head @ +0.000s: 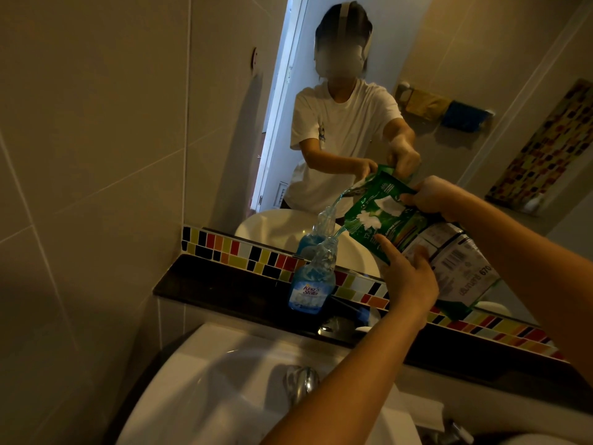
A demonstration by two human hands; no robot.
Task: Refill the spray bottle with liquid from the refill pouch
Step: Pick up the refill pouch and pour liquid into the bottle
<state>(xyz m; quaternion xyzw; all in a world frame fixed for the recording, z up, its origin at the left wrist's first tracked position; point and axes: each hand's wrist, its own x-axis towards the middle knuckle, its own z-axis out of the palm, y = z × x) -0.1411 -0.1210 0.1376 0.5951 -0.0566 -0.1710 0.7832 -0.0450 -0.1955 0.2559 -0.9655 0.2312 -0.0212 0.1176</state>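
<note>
A clear spray bottle (310, 282) with no spray head stands upright on the dark ledge (224, 290) behind the sink. It is partly full of blue liquid. Above and right of it I hold a green and white refill pouch (414, 242), tilted left. A thin blue stream runs from its corner into the bottle's neck. My left hand (407, 277) supports the pouch from below. My right hand (433, 195) grips its upper edge.
A white sink (205, 390) with a chrome tap (303, 382) lies below my arms. A strip of coloured tiles (244, 252) runs under the mirror (353, 91), which reflects a person, the bottle and the pouch. A small blue item (364, 314) lies on the ledge.
</note>
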